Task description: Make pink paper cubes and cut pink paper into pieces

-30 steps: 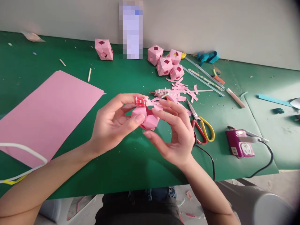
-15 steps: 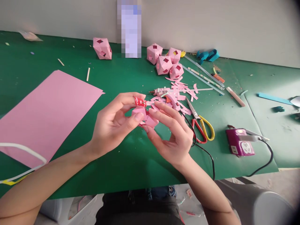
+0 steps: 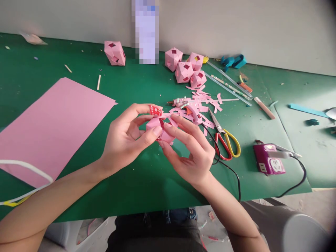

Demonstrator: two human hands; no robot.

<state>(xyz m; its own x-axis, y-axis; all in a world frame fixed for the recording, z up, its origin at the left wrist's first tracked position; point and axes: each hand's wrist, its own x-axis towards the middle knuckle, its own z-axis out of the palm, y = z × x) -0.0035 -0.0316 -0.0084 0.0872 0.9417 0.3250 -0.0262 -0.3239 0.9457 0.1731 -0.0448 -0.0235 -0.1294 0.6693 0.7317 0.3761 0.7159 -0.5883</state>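
Between my two hands is a small folded pink paper shape (image 3: pixel 166 134), held above the green table. My left hand (image 3: pixel 128 136) pinches its left side with thumb and fingers; a red patterned bandage (image 3: pixel 155 110) wraps the index finger. My right hand (image 3: pixel 193 148) grips the right side, fingers across the top and thumb below. The fingers hide part of the shape. Just beyond lie a pink glue gun (image 3: pixel 193 113) and a heap of pink paper strips (image 3: pixel 203 94). Scissors (image 3: pixel 223 134) with red and yellow handles rest beside my right hand.
Several finished-looking pink paper polyhedra (image 3: pixel 183 72) cluster at the back, with another polyhedron (image 3: pixel 114 53) left of them. Pink paper sheets (image 3: pixel 60 122) lie on the left. A purple power socket (image 3: pixel 269 159) with a black cable (image 3: pixel 301 178) sits at right. The table's front edge (image 3: pixel 131 215) is close.
The pink paper shape has turned slightly in my fingers, and its opening shows differently. My right hand has shifted a little to the left. Both hands keep their hold.
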